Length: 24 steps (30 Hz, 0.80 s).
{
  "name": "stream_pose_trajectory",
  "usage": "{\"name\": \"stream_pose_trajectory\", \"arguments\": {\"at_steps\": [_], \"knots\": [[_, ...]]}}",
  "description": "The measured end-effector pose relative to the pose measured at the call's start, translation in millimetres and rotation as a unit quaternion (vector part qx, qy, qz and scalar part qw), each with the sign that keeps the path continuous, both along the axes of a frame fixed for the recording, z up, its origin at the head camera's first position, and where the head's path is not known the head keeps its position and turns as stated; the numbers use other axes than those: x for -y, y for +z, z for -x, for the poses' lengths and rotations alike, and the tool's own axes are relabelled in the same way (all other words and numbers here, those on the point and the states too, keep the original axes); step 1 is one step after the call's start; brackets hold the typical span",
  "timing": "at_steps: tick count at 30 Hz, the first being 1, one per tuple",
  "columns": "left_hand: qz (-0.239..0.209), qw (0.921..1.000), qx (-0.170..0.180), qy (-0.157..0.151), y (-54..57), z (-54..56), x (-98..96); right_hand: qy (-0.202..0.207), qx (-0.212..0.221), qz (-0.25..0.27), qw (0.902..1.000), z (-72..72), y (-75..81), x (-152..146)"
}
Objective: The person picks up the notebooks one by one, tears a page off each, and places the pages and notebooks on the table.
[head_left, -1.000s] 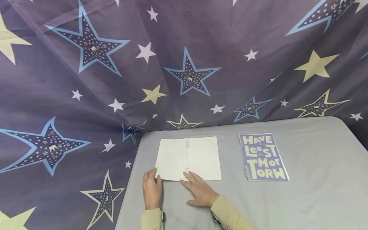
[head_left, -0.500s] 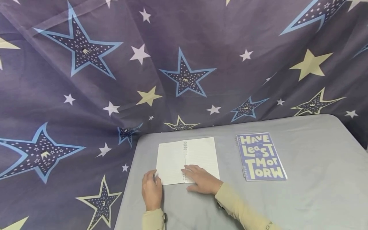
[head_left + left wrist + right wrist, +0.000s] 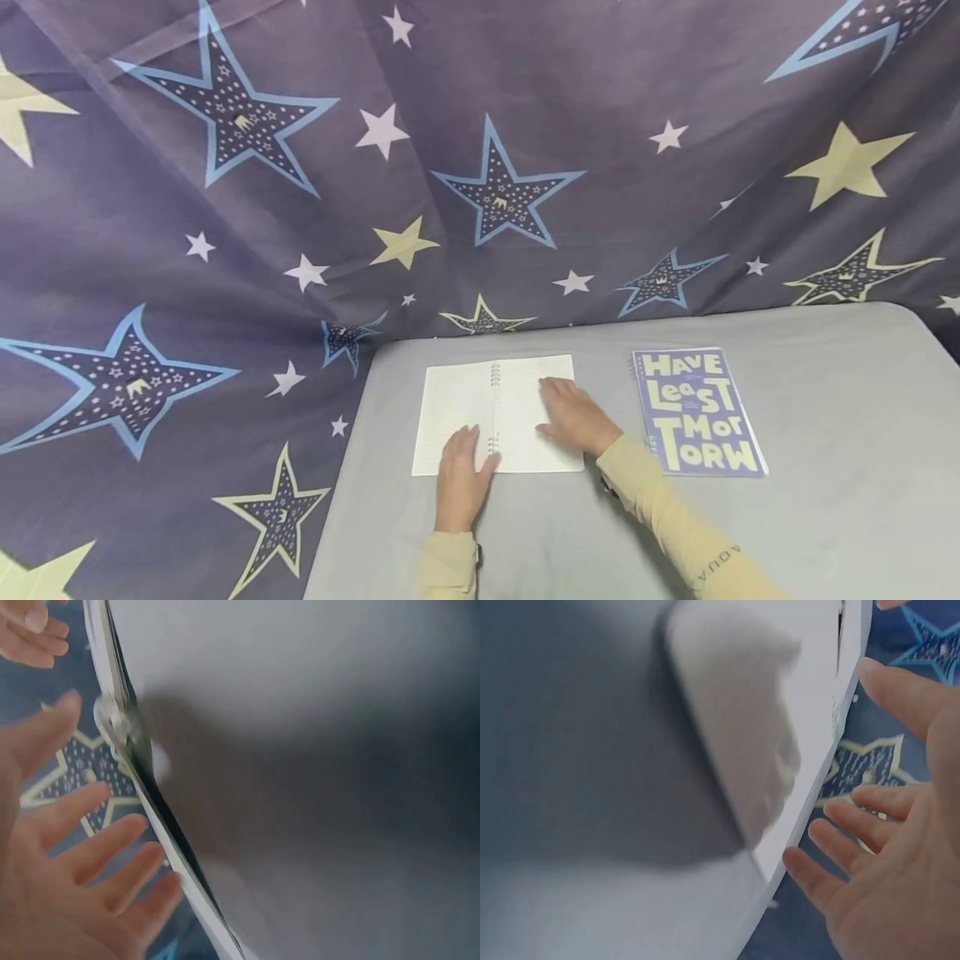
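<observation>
An open spiral notebook (image 3: 453,400) with ruled white pages lies on the grey-covered table, its wire binding (image 3: 495,375) running up the middle. Over the lower left page, near the binding, is my left hand (image 3: 461,479) with its fingers extended. My right hand (image 3: 577,417) lies across the right page, fingers reaching toward the page's middle. Both wrist views show the fingers loosely spread along the notebook's pages: the left hand (image 3: 90,877) by the binding, the right hand (image 3: 889,847) beside its page. Neither hand grips anything.
A second spiral notebook (image 3: 697,412), purple with large cream lettering, lies to the right, just past my right sleeve (image 3: 660,500). Behind and to the left of the grey table (image 3: 840,467) hangs a dark purple cloth (image 3: 585,75) patterned with stars.
My left hand has moved right from the notebook's left edge onto the left page. My right hand has slid from the binding up and right across the right page.
</observation>
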<state>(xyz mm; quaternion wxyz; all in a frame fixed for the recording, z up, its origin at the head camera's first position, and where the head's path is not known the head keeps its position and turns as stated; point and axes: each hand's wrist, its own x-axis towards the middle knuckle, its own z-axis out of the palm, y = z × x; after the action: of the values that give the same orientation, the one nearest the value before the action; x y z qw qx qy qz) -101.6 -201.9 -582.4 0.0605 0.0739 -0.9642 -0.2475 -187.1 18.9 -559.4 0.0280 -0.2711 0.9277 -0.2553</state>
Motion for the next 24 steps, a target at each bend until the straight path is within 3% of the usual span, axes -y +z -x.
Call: {"name": "stream_pose_trajectory", "arguments": {"at_steps": [4, 15, 24], "knots": [[0.029, 0.9986, 0.019, -0.041, -5.1, 0.0, -11.6, -0.027, -0.015, 0.006, 0.9995, 12.4, -7.0, -17.2], [0.026, 0.9986, 0.018, -0.042, -11.4, -4.1, -13.5, -0.049, -0.022, 0.039, 0.9978, 30.1, -26.2, -34.9], [0.012, 0.9991, 0.029, -0.029, -6.9, -3.1, -12.0, -0.010, 0.006, 0.059, 0.9982, 45.6, -27.1, -37.3]]}}
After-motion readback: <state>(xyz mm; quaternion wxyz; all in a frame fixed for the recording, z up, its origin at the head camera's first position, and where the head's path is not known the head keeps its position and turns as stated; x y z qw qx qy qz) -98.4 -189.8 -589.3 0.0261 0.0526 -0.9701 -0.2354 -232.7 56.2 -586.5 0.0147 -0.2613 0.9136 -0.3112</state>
